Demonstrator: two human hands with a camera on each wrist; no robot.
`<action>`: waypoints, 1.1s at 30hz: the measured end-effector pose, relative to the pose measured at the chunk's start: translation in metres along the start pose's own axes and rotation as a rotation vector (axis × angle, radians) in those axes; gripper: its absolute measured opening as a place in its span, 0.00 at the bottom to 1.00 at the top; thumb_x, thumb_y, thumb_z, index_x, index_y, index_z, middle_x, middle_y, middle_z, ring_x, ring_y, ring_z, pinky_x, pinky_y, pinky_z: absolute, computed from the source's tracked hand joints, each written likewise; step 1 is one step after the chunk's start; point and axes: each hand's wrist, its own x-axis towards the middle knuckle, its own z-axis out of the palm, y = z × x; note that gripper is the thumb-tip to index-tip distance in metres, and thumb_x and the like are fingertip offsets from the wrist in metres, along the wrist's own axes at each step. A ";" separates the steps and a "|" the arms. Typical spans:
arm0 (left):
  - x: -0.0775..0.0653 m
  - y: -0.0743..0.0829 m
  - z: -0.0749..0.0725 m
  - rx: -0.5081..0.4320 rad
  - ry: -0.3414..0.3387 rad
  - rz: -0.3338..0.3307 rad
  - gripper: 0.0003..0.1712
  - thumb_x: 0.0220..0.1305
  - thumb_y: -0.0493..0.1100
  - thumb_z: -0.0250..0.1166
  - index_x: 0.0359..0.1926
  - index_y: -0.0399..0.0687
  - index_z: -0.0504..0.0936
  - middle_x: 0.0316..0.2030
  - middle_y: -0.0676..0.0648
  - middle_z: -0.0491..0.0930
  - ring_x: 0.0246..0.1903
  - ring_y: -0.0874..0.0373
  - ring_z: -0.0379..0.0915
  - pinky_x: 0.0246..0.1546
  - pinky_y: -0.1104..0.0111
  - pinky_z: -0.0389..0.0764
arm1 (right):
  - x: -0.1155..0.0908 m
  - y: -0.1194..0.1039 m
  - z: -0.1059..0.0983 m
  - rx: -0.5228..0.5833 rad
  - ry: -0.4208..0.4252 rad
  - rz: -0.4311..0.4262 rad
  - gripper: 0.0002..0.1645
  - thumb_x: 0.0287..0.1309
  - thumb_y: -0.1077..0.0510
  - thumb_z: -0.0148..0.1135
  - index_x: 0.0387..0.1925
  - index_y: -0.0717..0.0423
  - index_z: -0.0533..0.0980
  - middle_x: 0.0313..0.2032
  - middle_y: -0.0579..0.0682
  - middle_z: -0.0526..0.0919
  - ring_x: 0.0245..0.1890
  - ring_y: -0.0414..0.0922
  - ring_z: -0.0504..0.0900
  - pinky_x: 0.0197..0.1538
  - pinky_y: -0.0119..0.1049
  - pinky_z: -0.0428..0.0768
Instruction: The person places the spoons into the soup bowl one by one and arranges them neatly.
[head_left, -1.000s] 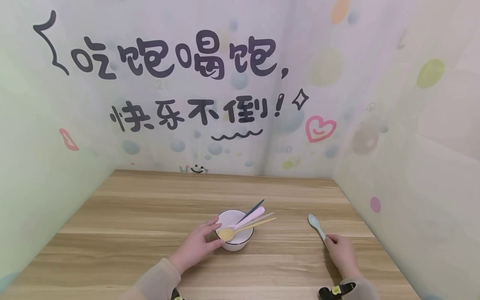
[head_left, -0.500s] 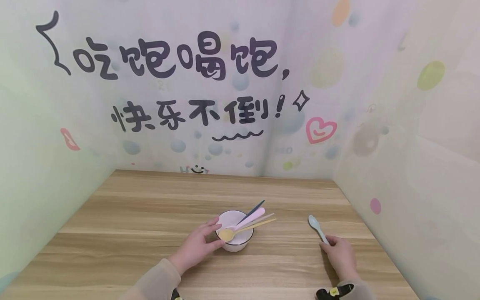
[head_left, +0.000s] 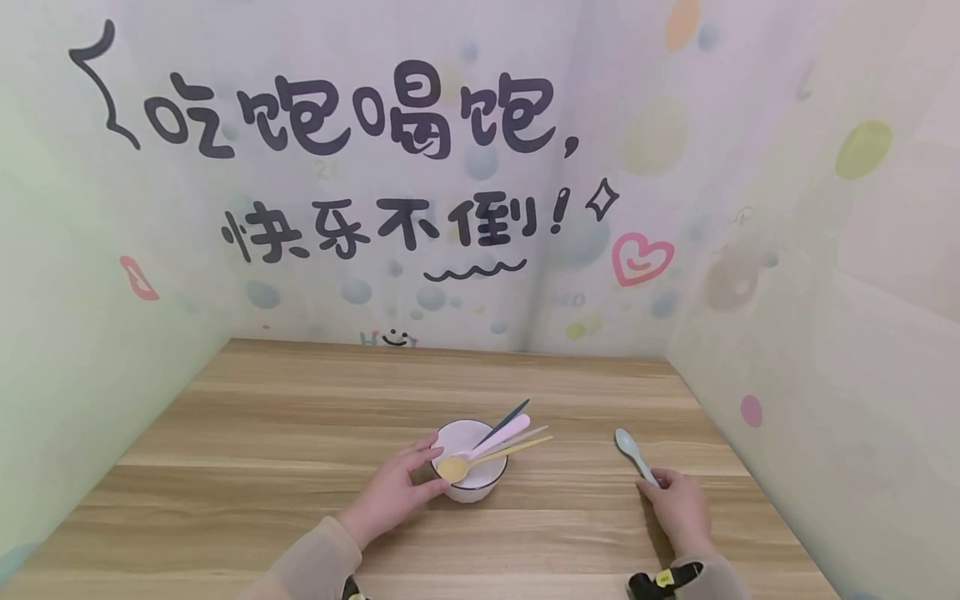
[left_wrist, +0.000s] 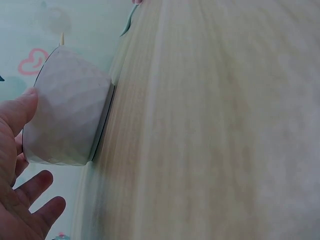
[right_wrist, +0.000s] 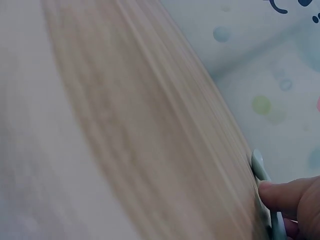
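Left of centre on the table, my left hand holds the side of a white bowl with a dark rim, thumb at the near side and fingers at the far side. In the left wrist view, the thumb presses the bowl's faceted wall while two fingers stand away from it. Inside the bowl lean a yellow spoon, a pink handle, a dark blue handle and a thin pale handle. My right hand pinches the handle of a light blue spoon, lying low at the table.
The wooden table is bounded by a back wall with printed writing and by pale side walls. Bare wood lies between the bowl and the light blue spoon. Both wrists wear dark straps.
My right hand has shifted slightly left and its thumb now lies at the left of the spoon's handle. The spoon has barely moved; my left hand and the bowl stay put.
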 end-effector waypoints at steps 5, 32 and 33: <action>0.000 0.000 0.000 -0.003 0.002 -0.007 0.32 0.58 0.52 0.70 0.59 0.39 0.77 0.68 0.45 0.65 0.68 0.43 0.57 0.66 0.48 0.60 | -0.001 -0.002 0.001 -0.016 0.032 0.011 0.26 0.57 0.53 0.65 0.48 0.72 0.76 0.40 0.65 0.81 0.39 0.56 0.78 0.36 0.44 0.72; 0.000 0.000 0.000 -0.001 -0.004 -0.002 0.32 0.58 0.52 0.70 0.59 0.39 0.77 0.68 0.45 0.65 0.67 0.43 0.57 0.66 0.48 0.60 | 0.001 -0.004 -0.002 0.084 0.049 0.062 0.21 0.58 0.53 0.64 0.45 0.67 0.81 0.34 0.57 0.84 0.32 0.50 0.76 0.30 0.37 0.68; 0.000 0.000 0.000 -0.001 -0.004 -0.003 0.32 0.58 0.52 0.70 0.59 0.39 0.77 0.68 0.45 0.65 0.68 0.43 0.57 0.66 0.48 0.60 | 0.001 -0.005 -0.004 0.077 0.048 0.052 0.21 0.58 0.52 0.64 0.45 0.66 0.81 0.34 0.57 0.84 0.32 0.50 0.75 0.30 0.36 0.68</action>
